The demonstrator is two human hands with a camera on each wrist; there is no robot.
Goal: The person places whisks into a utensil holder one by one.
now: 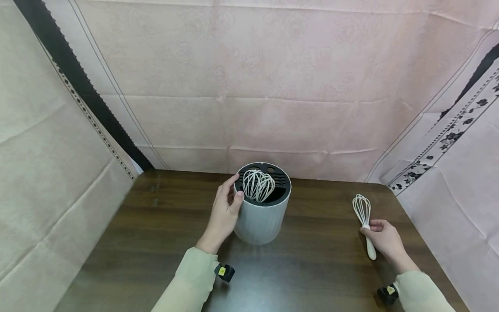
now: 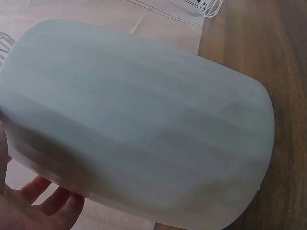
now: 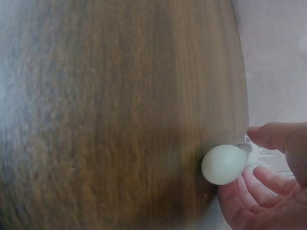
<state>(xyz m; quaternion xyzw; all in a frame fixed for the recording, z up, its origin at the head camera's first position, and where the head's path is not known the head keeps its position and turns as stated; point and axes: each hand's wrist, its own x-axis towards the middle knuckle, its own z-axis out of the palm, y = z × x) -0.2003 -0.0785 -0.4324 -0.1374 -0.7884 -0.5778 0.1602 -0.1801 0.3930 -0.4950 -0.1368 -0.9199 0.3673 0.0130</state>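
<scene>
A pale grey-blue utensil holder (image 1: pixel 259 221) with a black slotted top stands upright on the table. My left hand (image 1: pixel 226 208) grips its left side near the rim, thumb in front and fingers behind. In the left wrist view, the holder's wall (image 2: pixel 144 115) fills most of the picture, with my left fingers (image 2: pixel 72 206) below it. A white whisk's wire head (image 1: pixel 258 185) sticks out of the holder's opening; its handle is hidden inside. Farther right, my right hand (image 1: pixel 383 238) holds a second white whisk (image 1: pixel 370 249) near its neck. Its rounded handle end (image 3: pixel 223 164) faces the right wrist camera.
The brown wooden table (image 1: pixel 312 268) spreads under everything. Pale pink cloth (image 1: pixel 273 86) hangs behind it, with pale cloth (image 1: pixel 46 182) on the left and patterned cloth (image 1: pixel 468 190) on the right. Each wrist carries a small black device (image 1: pixel 225 272).
</scene>
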